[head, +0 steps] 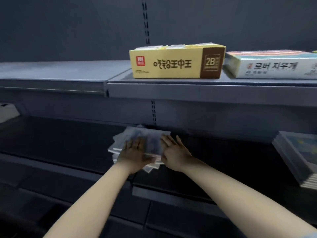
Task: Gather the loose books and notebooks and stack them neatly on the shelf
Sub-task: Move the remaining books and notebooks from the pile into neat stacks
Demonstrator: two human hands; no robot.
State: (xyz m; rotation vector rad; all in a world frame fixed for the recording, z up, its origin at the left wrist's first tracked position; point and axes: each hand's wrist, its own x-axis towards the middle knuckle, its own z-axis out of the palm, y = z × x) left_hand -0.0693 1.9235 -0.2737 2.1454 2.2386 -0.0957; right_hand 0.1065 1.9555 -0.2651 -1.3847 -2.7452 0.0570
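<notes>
On the dark metal lower shelf, our left hand and right hand press flat, fingers straight, onto the untidy pile of thin pale notebooks. It lies directly beneath both palms, its skewed corners fanning out nearer our left hand.

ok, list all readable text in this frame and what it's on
"王中王": front of the yellow box, after stylised Korean letters I cannot read surely.
"2B": brown panel at that box's right end; small print around it blurred.
"로버 지우개": front of the white box; line below it blurred.
red logo on the yellow box: too small to read.
notebook pile and stack of books at right: nothing readable.
</notes>
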